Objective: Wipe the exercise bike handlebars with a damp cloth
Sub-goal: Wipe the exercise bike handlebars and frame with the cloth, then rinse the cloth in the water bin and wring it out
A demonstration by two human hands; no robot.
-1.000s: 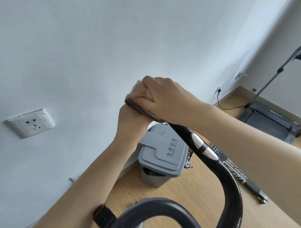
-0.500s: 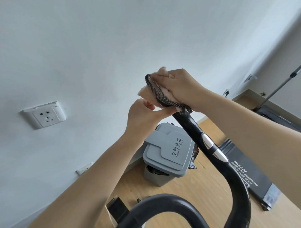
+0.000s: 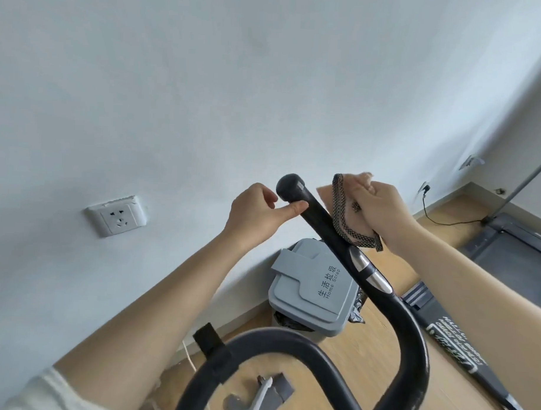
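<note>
1. Handlebar [image 3: 329,234]: black, rises diagonally from lower right to a rounded end cap [image 3: 289,187] at frame centre; metallic sensor plates [image 3: 369,271] sit partway down the grip.
2. Cloth [image 3: 339,213]: tan with dark woven edging, just right of the handlebar's upper grip, edging touching the bar.
3. Right hand [image 3: 382,208]: closed around the bunched cloth, right of the handlebar.
4. Left hand [image 3: 256,215]: left of the end cap, fingers loosely curled, holding nothing; thumb tip touches the bar just under the cap.
5. Grey lidded bin [image 3: 309,290]: on wooden floor, behind and below the handlebar.
6. Wall socket [image 3: 117,216]: well left of the handlebar.
</note>
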